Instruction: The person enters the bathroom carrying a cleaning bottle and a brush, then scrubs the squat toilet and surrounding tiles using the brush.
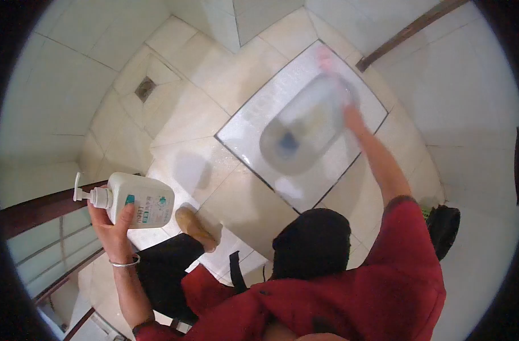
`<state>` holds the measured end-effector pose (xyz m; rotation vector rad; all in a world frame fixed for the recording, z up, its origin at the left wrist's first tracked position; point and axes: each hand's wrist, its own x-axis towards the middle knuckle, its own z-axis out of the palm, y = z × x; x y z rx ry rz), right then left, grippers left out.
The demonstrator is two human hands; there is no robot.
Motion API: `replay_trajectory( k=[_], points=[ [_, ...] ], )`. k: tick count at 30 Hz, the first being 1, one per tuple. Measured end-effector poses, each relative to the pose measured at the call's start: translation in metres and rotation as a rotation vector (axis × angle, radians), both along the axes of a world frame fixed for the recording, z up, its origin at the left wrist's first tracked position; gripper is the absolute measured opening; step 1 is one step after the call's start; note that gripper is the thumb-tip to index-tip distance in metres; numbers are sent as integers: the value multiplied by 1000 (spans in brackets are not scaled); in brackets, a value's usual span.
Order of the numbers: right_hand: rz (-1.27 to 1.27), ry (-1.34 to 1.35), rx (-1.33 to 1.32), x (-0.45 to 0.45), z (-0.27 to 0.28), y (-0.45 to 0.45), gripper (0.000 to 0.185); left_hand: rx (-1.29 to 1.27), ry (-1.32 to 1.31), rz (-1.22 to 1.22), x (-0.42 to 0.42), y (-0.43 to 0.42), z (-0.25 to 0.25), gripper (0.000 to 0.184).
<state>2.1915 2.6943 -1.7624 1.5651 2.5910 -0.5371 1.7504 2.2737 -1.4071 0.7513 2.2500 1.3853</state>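
My left hand [114, 224] is wrapped round a white pump bottle [141, 200], thumb across its label, with the pump head pointing left. On the right, my right hand [353, 118] is smeared by motion over the edge of a squat toilet [273, 159], so its fingers cannot be made out. Beyond that hand, near the far corner of the toilet's white surround, is a blurred pink shape [324, 59]. Whether the hand holds it is unclear. A dark blue patch [288, 143] shows inside the bowl.
Beige floor tiles [199, 113] surround the toilet, with a square drain [145, 88] at the upper left. A foot in a tan shoe [196, 227] is beside the bottle. A brown bar [413, 34] meets the wall at the upper right. A black object [444, 230] lies near my right sleeve.
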Motion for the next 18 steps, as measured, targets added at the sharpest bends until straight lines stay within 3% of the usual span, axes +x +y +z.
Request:
replay_trajectory(
  k=[1,2,3,5,6,7,8,9,12,14,18],
  points=[
    [86,48,113,-14,-6,-21,45,0,17,22,-1,-3,0,59],
    [129,-154,-146,-59,69,-72,49,-4,17,33,-1,-10,-2,59],
    [125,-295,-337,-76,94,-88,49,2,16,37,-2,-20,-6,59],
    [-11,-176,-218,-33,46,-61,49,13,12,46,-6,-41,-13,58],
    [35,222,36,20,-16,-33,51,9,13,56,-10,-47,-15,58],
    [-416,263,-103,10,2,-11,52,-1,15,78,-14,-51,-16,59],
    [-267,37,6,13,12,21,52,-11,17,99,-19,-55,-17,60],
    [-452,110,-97,-18,50,23,50,-15,17,110,-27,-60,-18,60],
    [-217,108,48,-67,48,46,45,-30,66,66,-49,-76,-22,61],
    [-394,200,-508,-134,72,31,38,-19,92,67,-60,-83,-19,62],
    [321,-181,-332,-221,6,-110,55,-1,96,93,-82,-86,-15,62]
  ],
)
